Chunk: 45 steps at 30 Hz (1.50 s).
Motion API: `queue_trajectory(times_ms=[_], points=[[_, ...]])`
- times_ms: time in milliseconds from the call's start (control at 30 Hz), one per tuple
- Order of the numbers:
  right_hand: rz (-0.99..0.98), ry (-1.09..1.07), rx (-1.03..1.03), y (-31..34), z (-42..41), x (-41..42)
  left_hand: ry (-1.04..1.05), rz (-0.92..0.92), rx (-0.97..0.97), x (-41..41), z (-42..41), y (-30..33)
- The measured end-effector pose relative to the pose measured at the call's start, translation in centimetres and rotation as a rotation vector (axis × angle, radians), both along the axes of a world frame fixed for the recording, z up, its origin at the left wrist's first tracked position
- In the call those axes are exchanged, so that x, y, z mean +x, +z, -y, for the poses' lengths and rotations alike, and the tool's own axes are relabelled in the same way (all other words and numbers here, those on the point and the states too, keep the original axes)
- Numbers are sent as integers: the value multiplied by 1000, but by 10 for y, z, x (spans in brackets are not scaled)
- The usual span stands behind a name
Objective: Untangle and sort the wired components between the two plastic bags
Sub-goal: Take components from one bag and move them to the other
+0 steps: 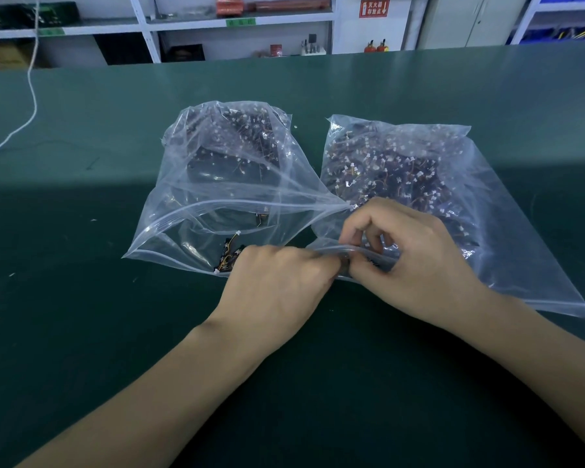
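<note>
Both hands' grip (343, 261) pinching right bag (487, 211) mouth, left bag (190, 184) beside

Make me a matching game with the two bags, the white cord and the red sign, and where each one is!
Things:
1. left bag
2. right bag
3. white cord
4. red sign

Places:
A. on the back wall, above the shelves
B. trailing across the far left of the table
C. mouth gaping open toward the person, a few components lying at its lip
D. its near edge pinched where the left hand and right hand meet

Pairs: 1-C, 2-D, 3-B, 4-A
</note>
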State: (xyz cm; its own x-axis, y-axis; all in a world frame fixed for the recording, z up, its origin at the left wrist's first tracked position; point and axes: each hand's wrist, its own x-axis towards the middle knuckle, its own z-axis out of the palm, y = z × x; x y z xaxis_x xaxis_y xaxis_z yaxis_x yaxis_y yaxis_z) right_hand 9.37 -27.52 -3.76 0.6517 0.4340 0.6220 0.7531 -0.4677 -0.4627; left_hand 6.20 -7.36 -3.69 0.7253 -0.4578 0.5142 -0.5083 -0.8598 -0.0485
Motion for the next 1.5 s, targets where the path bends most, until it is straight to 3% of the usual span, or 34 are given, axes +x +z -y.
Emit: queue_trajectory(times_ms=[200, 300, 467, 600, 767, 1000, 1300, 1500], points=[[-41, 5, -5, 1, 0, 0, -102, -63, -222, -5, -8, -2], [-42, -2, -28, 1, 1, 0, -23, -107, -303, -3, -20, 3], [-65, -7, -27, 2, 1, -2, 295, -98, -173, 7, -50, 5], [-77, -7, -31, 2, 1, -2, 548, -264, -10, 15, -74, 4], [-91, -12, -36, 2, 2, -2, 639, -378, 83, 16, -83, 4], [-98, -20, -46, 2, 2, -3, 479, -322, -35, 14, -75, 2], [-102, -5, -127, 4, 1, -5, 252, -111, -267, 13, -65, 5], [-157, -9, -1, 1, -1, -4, -15, -106, -413, -1, -39, 5]])
